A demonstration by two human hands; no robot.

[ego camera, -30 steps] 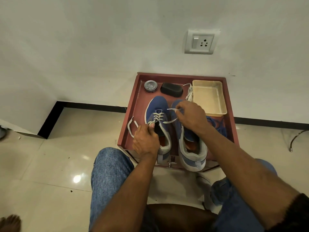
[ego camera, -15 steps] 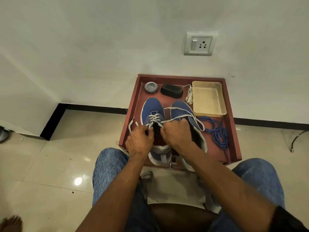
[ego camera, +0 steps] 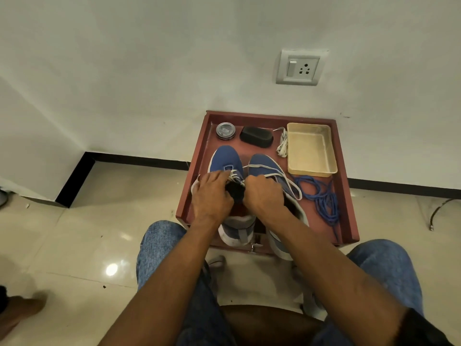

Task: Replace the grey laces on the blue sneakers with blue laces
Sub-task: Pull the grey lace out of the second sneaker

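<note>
While the knees in blue jeans [ego camera: 159, 245] frame the near edge of the view, both forearms reach forward over a low red tray [ego camera: 345, 203] that sits on the tiled floor against the white wall. On it, the left hand [ego camera: 212, 196] rests over the left sneaker [ego camera: 225, 162], its fingers curled at the grey laces [ego camera: 234, 175] near the tongue; whether they pinch the lace cannot be told. Just right of it, the right hand [ego camera: 264, 196] is closed in a fist, gripping the grey lace at the same shoe's throat. A loose length of that lace loops right across the right sneaker [ego camera: 264, 166], which stands beside the first, toes pointing to the wall. Right of the shoes, a tangled heap of blue laces [ego camera: 321, 196] lies on the tray floor, apart from both shoes. Farther back, a cream plastic tub [ego camera: 310, 149] sits in the far right corner, with a bunch of pale laces [ego camera: 282, 144] beside its left wall. Left of those lie a black brush [ego camera: 257, 137] and a round tin [ego camera: 225, 131]. A wall socket [ego camera: 299, 68] is mounted above.
</note>
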